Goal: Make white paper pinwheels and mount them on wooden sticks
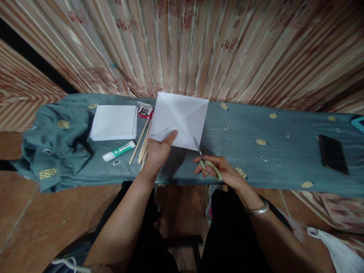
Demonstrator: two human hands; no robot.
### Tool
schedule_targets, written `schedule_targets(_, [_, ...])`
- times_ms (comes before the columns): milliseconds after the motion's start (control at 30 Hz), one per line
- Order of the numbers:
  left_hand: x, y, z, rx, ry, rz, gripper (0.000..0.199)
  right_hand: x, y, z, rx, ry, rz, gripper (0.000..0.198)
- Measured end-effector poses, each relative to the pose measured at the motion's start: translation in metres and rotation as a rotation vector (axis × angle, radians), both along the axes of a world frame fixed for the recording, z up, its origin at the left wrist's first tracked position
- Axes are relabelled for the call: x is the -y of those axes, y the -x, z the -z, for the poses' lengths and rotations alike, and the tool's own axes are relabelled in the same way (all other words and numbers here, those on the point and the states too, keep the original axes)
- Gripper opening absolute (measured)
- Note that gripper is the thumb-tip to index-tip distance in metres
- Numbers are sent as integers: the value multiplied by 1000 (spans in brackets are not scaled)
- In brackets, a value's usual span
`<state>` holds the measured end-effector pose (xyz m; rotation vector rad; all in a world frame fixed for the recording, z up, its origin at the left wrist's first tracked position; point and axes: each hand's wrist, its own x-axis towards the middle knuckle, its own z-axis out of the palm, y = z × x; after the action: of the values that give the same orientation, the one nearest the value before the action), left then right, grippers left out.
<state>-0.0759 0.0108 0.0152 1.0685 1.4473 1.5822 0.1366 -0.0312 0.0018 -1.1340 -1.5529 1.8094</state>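
My left hand (161,148) grips a square white sheet of paper (182,113) near its lower left corner, thumb on top. Diagonal creases cross the sheet, and a cut runs into it beside my thumb, leaving a flap. My right hand (212,167) has its fingers in the yellow-green handles of a pair of scissors (201,154). The blade tips point up at the sheet's lower right corner; whether they touch the paper, I cannot tell.
Left of the sheet are a paper stack (113,122), a red box of small metal pins (145,112), several wooden sticks (143,148) and a glue stick (119,151). A black phone (332,154) lies far right on the green cloth (273,151). A curtain (182,49) hangs behind.
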Motion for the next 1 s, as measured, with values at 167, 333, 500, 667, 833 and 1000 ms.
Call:
schedule_targets(167, [1, -1, -3, 4, 5, 13, 44, 1, 0, -1, 12, 11, 19, 69])
schedule_targets(333, [-1, -2, 0, 12, 0, -10, 50, 1, -1, 2, 4, 39, 24, 66])
schedule_targets(500, [-2, -1, 0, 20, 2, -14, 52, 1, -3, 4, -11, 80, 39, 68])
schedule_targets(667, [-2, 1, 2, 11, -26, -4, 55, 1, -3, 2, -20, 106, 26, 66])
schedule_targets(833, [-2, 2, 3, -6, 5, -39, 59, 0, -2, 2, -13, 123, 49, 61])
schedule_targets(1000, [-2, 1, 1, 10, 4, -33, 57, 1, -1, 4, -4, 134, 70, 60])
